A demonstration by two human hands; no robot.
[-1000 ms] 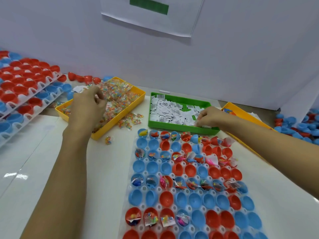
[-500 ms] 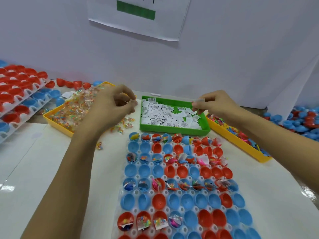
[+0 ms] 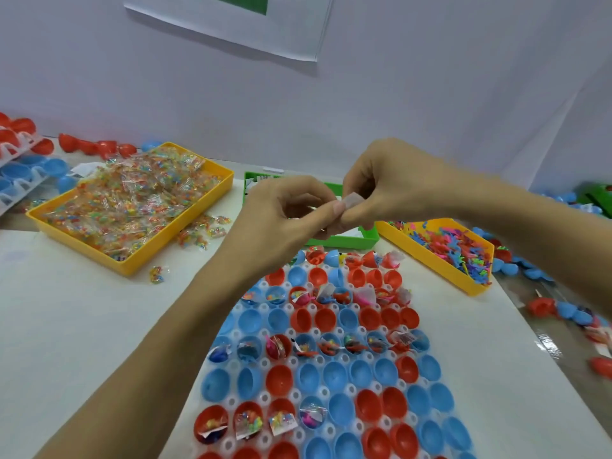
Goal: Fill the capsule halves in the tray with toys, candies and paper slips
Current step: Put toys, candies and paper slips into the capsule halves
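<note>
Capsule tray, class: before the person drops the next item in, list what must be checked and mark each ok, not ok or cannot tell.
1. Item in grip: left hand and right hand pinch a small paper slip together: ok.
2. Only one slip held: cannot tell.
3. Empty capsule halves available, such as a red half: ok.
4. Hands above the capsule tray: not ok, they are over the green tray.
5. Candy tray stocked: ok.
6. Toy tray stocked: ok.
</note>
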